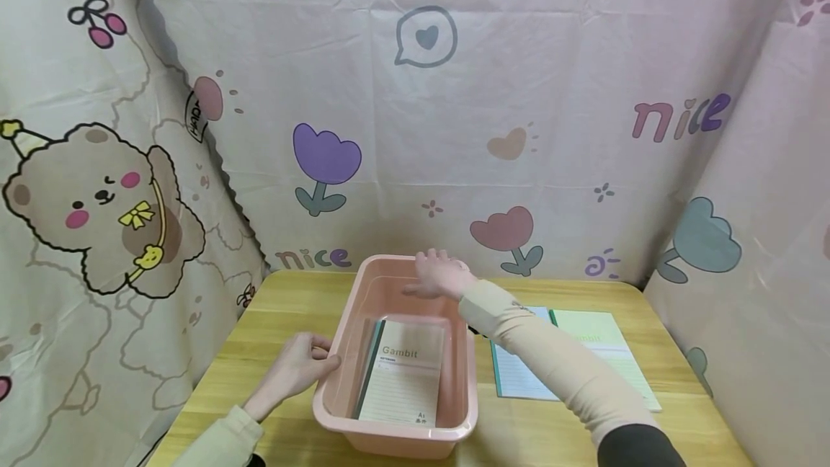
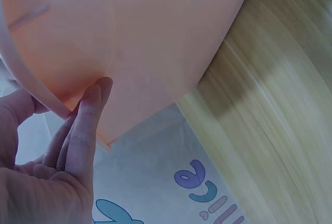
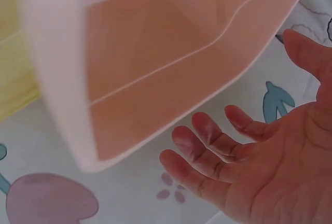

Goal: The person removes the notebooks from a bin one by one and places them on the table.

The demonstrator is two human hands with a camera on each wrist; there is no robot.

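Notebook (image 1: 402, 380) lies inside the pink bin (image 1: 402, 445). Left hand (image 1: 297, 366) pinches the bin's left rim (image 1: 349, 308); right hand (image 1: 443, 274), fingers loosely apart, holds nothing near its far rim (image 1: 392, 259). One-sided pull could tilt the bin.

The head camera looks forward and down over the table (image 1: 538, 431); both wrist cameras, much closer, share its pink tub (image 1: 395, 444).

The basin (image 1: 402, 445) stands on the table (image 1: 298, 305), a notebook (image 1: 405, 380) lying in it. Off to the basin's right I see two more: an inner notebook (image 1: 519, 373) and, beyond that, an outer notebook (image 1: 586, 323). The left hand (image 1: 298, 366) is at the basin's left rim, the right hand (image 1: 442, 276) by its far end. Behind it hangs a curtain (image 1: 389, 128).
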